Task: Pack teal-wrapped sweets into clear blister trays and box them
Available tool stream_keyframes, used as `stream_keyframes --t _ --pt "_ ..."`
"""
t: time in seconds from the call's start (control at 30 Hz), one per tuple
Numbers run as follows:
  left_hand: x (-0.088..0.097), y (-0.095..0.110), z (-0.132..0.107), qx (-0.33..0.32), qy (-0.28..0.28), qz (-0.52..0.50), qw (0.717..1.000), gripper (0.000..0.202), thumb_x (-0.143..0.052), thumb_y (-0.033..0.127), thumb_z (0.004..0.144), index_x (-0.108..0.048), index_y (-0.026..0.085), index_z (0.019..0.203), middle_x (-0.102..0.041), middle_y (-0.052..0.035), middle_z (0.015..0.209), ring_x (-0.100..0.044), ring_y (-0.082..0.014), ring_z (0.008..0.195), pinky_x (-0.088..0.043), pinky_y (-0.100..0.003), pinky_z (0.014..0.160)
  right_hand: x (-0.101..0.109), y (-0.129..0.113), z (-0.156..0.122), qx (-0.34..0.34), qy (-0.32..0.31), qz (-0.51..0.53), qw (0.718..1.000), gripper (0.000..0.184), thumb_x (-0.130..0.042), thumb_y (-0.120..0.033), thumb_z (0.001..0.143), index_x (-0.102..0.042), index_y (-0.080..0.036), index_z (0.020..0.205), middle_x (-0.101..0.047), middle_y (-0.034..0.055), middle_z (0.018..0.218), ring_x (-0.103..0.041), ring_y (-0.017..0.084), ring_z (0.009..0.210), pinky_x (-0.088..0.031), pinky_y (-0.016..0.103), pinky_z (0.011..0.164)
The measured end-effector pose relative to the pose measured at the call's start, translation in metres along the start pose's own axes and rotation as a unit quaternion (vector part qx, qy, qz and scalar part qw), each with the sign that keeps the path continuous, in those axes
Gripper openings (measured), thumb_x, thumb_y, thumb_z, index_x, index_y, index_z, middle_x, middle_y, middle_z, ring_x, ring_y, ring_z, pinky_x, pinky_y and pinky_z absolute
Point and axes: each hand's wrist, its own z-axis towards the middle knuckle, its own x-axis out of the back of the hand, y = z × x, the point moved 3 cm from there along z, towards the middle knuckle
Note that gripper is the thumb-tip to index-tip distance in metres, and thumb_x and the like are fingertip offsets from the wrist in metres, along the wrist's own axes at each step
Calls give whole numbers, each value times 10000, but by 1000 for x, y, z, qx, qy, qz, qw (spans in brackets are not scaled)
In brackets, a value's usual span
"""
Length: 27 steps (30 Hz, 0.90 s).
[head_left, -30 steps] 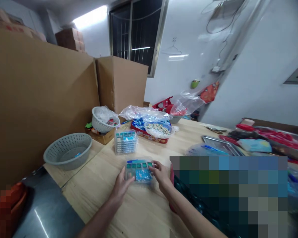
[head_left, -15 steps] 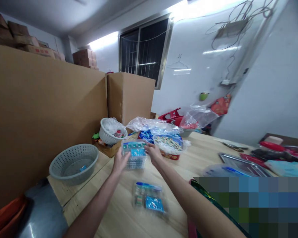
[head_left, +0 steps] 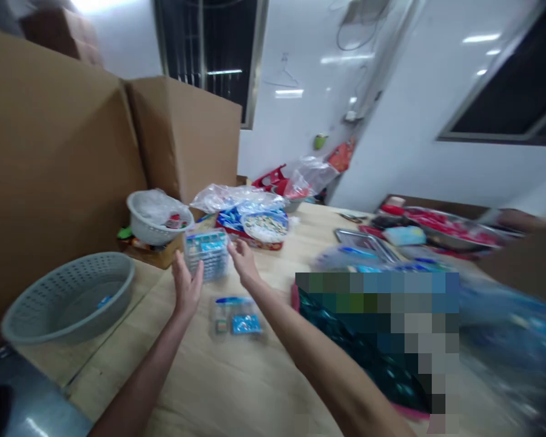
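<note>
A stack of clear plastic blister trays (head_left: 208,262) with blue contents stands on the wooden table. My left hand (head_left: 187,284) is just left of the stack, its fingers spread and holding nothing. On the other side my right hand (head_left: 244,261) is also open, with its fingertips close to the stack's right edge; whether they touch it I cannot tell. Nearer to me lies a single clear tray (head_left: 226,311) with a blue pen-like item, a blue packet and a small striped piece in it.
At left stands a grey perforated basket (head_left: 68,261) with a small blue packet inside. Behind the stack are a white basket (head_left: 139,212) and a tub of small pale pieces (head_left: 264,226). A metal tray (head_left: 368,244) and a dark green item (head_left: 359,358) lie to the right.
My hands have let go of the stack and spread apart on either side of it. The view has swung right, so everything appears further left and more of the right side shows.
</note>
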Motion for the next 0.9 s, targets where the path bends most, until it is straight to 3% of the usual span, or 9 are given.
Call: stream_keyframes --t 0.17,0.27,0.33,0.4,0.53,0.67,0.77,0.83,0.9 --pt "1 32 -108 -203 -56 32 977 740 -553 375 830 -212 107 1430 -269 -206 1469 -227 -317 1372 -212 -503 1116 69 -15 -146 50 -30 0 998 339 -561 -326 829 -558 -191 1141 -602 92 1139 -575 198 1052 -485 330 873" --pt "-2 39 -167 -265 -155 32 951 739 -540 358 843 -181 131 1448 -273 -190 1471 -223 -332 1372 -235 -531 1101 122 -27 -228 124 -42 -124 984 303 -574 -258 837 -559 -213 1136 -518 97 1266 -497 201 1175 -439 346 961" --pt "-3 40 -201 -285 -204 39 936 727 -524 357 852 -172 146 1453 -290 -182 1466 -238 -339 1366 -259 -545 1088 165 -27 -272 134 -31 -236 962 286 -556 -200 841 -558 -213 1127 -488 109 1307 -462 217 1212 -405 383 998" --pt "-3 40 -232 -306 -241 48 920 684 -497 347 866 -193 154 1448 -319 -179 1452 -260 -342 1358 -291 -552 1071 215 -21 -306 112 21 -335 935 271 -543 -164 838 -564 -217 1103 -503 111 1290 -466 234 1198 -400 414 990" --pt "-13 56 -294 -389 -310 56 866 546 -464 296 879 -327 137 1383 -403 -187 1399 -298 -342 1342 -359 -533 1029 318 -4 -354 52 141 -492 858 225 -512 -187 844 -590 -207 1054 -566 126 1201 -513 266 1125 -405 454 939" --pt "-41 101 -355 -456 -413 46 787 467 -486 302 869 -444 125 1299 -398 -186 1418 -273 -342 1359 -352 -516 1039 396 10 -382 -40 199 -607 768 216 -478 -196 820 -637 -179 966 -641 133 1075 -570 290 1018 -426 447 845" --pt "-67 139 -393 -455 -522 31 720 542 -505 330 857 -391 155 1357 -323 -159 1475 -219 -334 1383 -295 -522 1077 422 22 -390 -106 170 -621 758 278 -473 -199 798 -636 -161 1020 -691 102 901 -624 249 861 -442 369 761" --pt "-80 155 -409 -450 -578 16 681 588 -500 381 860 -351 164 1386 -303 -150 1486 -210 -333 1386 -260 -531 1093 422 28 -389 -112 144 -609 772 303 -470 -206 796 -633 -151 1046 -698 80 818 -638 218 784 -436 327 733" --pt "-85 160 -414 -437 -607 19 664 577 -486 425 864 -384 159 1366 -334 -154 1471 -236 -337 1376 -238 -538 1101 414 31 -388 -106 126 -597 785 291 -459 -197 795 -647 -145 1011 -700 78 796 -644 205 746 -428 309 722"
